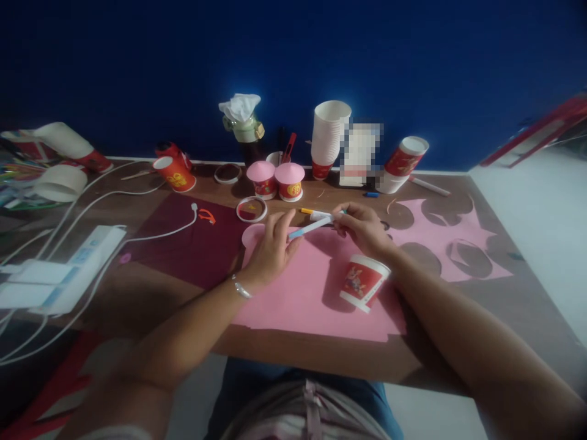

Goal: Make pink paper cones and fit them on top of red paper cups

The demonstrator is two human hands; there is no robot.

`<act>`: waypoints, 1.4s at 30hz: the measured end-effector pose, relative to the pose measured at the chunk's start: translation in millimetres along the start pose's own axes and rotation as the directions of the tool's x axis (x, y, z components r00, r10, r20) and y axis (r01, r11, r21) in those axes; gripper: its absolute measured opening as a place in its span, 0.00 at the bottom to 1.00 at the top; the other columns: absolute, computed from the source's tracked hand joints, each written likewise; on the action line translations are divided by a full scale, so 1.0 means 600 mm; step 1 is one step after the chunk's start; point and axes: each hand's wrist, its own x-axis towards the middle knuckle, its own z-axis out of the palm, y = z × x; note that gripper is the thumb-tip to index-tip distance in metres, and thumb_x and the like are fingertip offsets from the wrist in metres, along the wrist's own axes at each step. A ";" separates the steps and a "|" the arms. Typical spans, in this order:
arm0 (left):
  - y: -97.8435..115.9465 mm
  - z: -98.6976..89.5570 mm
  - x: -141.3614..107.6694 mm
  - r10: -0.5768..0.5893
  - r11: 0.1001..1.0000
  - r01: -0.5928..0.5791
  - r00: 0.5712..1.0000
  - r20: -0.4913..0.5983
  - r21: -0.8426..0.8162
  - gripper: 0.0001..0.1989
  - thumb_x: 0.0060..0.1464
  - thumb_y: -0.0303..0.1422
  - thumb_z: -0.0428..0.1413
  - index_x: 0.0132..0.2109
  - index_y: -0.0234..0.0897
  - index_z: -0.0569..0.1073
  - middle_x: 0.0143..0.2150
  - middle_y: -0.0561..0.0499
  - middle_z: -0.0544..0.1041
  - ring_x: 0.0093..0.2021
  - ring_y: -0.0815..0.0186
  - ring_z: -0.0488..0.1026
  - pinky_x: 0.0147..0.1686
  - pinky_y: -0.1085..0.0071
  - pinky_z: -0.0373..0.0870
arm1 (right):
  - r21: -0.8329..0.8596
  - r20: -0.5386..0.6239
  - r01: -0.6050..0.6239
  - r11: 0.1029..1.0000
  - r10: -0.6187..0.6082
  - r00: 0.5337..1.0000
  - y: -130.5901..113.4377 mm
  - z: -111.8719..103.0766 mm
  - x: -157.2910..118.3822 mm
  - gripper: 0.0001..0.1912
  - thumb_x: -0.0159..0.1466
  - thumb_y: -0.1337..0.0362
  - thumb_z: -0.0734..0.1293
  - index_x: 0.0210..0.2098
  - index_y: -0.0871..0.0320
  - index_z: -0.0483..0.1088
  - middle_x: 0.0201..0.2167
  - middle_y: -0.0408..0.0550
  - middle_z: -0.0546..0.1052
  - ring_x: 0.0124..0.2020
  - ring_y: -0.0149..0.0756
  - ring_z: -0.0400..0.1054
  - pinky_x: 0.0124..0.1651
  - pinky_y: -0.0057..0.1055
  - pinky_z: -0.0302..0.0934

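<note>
My right hand [360, 227] pinches one end of a white and blue marker [309, 228] above the pink paper [293, 293]. The marker's blue end points left, toward my left hand [271, 249]. That hand has its fingers spread beside the blue end; whether they touch it I cannot tell. A red and white paper cup [363, 282] lies tilted on the pink paper below my right wrist. Just behind the hands are a yellow-ended pen [310, 211] and a white one, partly hidden.
Two cups with pink cone tops [290, 174], tape rolls [251, 209] and a tall cup stack [328, 137] stand behind. Cut pink paper [447, 235] lies right. A power strip [82, 269] with white cables is left, near an orange cup [177, 175].
</note>
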 end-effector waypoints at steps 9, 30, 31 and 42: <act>0.009 0.008 0.001 -0.059 0.978 0.013 0.974 0.219 0.208 0.12 0.74 0.34 0.48 0.53 0.34 0.74 0.48 0.43 0.82 0.42 0.61 0.82 0.40 0.66 0.77 | 0.143 0.067 -0.109 0.984 0.100 0.993 0.012 0.011 0.000 0.22 0.53 0.50 0.80 0.39 0.56 0.76 0.21 0.36 0.67 0.22 0.27 0.56 0.25 0.29 0.50; 0.010 0.006 0.002 -0.060 0.938 -0.038 0.961 0.270 0.343 0.13 0.72 0.26 0.47 0.54 0.35 0.75 0.42 0.44 0.79 0.36 0.60 0.79 0.34 0.65 0.73 | 0.137 -0.112 0.008 0.991 0.008 0.994 0.024 -0.016 0.019 0.21 0.60 0.40 0.69 0.39 0.49 0.67 0.20 0.37 0.64 0.20 0.33 0.57 0.25 0.32 0.52; 0.011 0.006 0.003 -0.050 0.928 -0.059 0.959 0.281 0.367 0.14 0.72 0.25 0.47 0.55 0.34 0.75 0.42 0.44 0.78 0.36 0.60 0.78 0.33 0.64 0.73 | 0.143 -0.114 0.009 0.990 0.007 0.993 0.024 -0.016 0.019 0.20 0.60 0.41 0.69 0.38 0.49 0.67 0.20 0.37 0.63 0.20 0.33 0.56 0.25 0.32 0.52; -0.007 0.025 0.078 -0.068 0.901 -0.107 0.923 0.379 0.420 0.16 0.71 0.25 0.47 0.45 0.30 0.80 0.44 0.40 0.78 0.43 0.55 0.76 0.38 0.61 0.68 | 0.261 -0.117 0.027 0.965 0.004 0.993 0.021 -0.015 0.016 0.19 0.59 0.46 0.74 0.35 0.49 0.66 0.19 0.36 0.64 0.20 0.32 0.55 0.24 0.32 0.51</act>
